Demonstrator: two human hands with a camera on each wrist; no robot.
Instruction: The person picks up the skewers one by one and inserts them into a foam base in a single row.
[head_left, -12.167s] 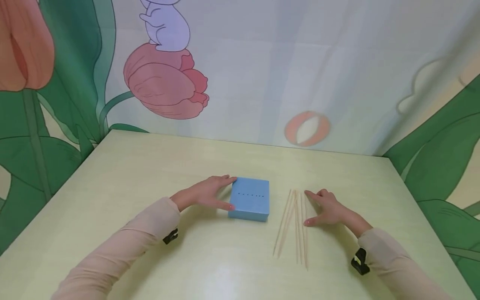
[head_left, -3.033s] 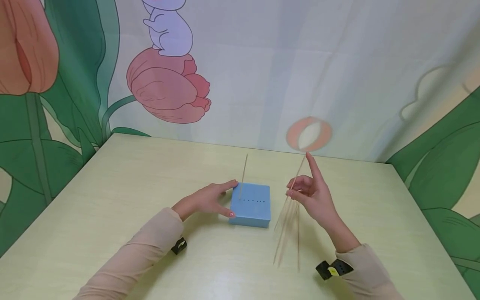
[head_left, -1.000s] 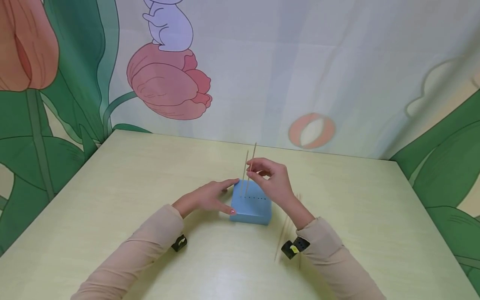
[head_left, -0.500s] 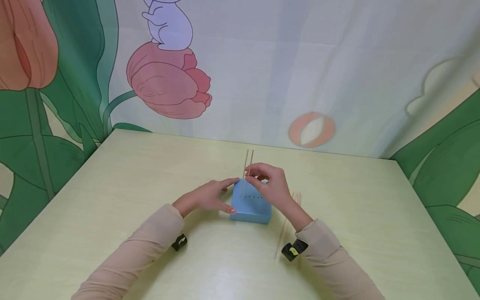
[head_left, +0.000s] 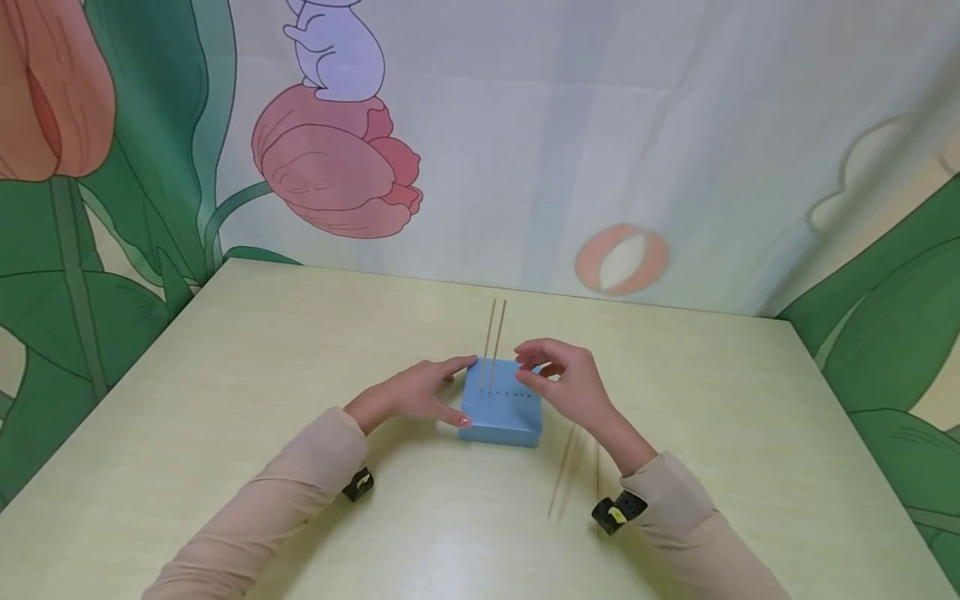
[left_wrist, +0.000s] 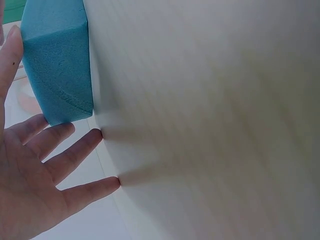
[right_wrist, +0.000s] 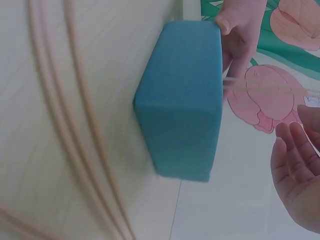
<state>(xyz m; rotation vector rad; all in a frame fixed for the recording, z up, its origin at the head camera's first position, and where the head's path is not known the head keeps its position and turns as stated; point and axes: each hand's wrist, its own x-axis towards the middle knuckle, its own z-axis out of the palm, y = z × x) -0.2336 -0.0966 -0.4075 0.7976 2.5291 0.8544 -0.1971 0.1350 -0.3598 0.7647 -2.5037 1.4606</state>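
Blue, foam-like material forms the block (head_left: 501,414), located near the middle of the pale table (head_left: 322,333). A row of holes crosses its top; two thin sticks (head_left: 498,343) stand side by side at the row's left end. Left hand (head_left: 412,392): fingers extended and spread, thumb and fingertips touching the block's left side. Right hand (head_left: 566,379): above the block's right part, fingers loosely bent, thumb and fingertips apart, beside the standing sticks. Loose sticks (head_left: 562,471) lie right of the block, partly beneath the right wrist. A black wrist unit (head_left: 619,511) hangs over their lower area.

The tabletop extends widely to both side edges; its far edge meets a printed backdrop (head_left: 480,167). The near edge is out of frame.

The right hand covers the block's far right corner. The loose sticks cannot be counted reliably; the right wrist view shows them blurred and cut off.
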